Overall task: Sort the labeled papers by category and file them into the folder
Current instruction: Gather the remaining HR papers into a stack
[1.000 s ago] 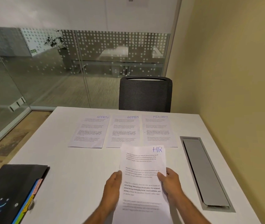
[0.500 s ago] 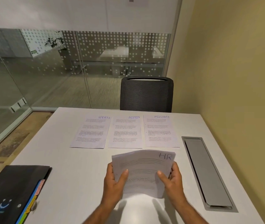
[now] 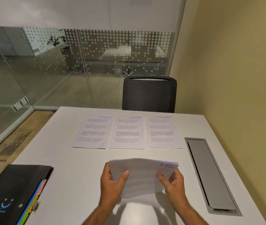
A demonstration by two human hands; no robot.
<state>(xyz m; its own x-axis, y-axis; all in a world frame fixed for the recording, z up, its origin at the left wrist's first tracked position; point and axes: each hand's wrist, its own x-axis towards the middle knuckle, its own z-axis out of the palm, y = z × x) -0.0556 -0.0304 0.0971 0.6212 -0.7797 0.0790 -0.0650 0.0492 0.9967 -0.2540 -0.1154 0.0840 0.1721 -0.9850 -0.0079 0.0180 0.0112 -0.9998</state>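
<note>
A: While both hands are up, what do they hold?
B: The left hand (image 3: 112,181) and right hand (image 3: 172,182) grip the HR stack (image 3: 142,174) by its sides, above the surface (image 3: 74,169).
A: And the folder (image 3: 14,192)?
B: Lying at the near left.

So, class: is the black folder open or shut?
Shut. The folder lies flat on the table with its black cover down; only coloured tabs poke from its right edge. Neither hand touches it.

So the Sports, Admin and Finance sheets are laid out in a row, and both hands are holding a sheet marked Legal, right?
Not quite. The head view shows the held sheet marked HR, not Legal. Both the left hand and right hand hold it; Sports, Admin and Finance lie in a row.
</note>
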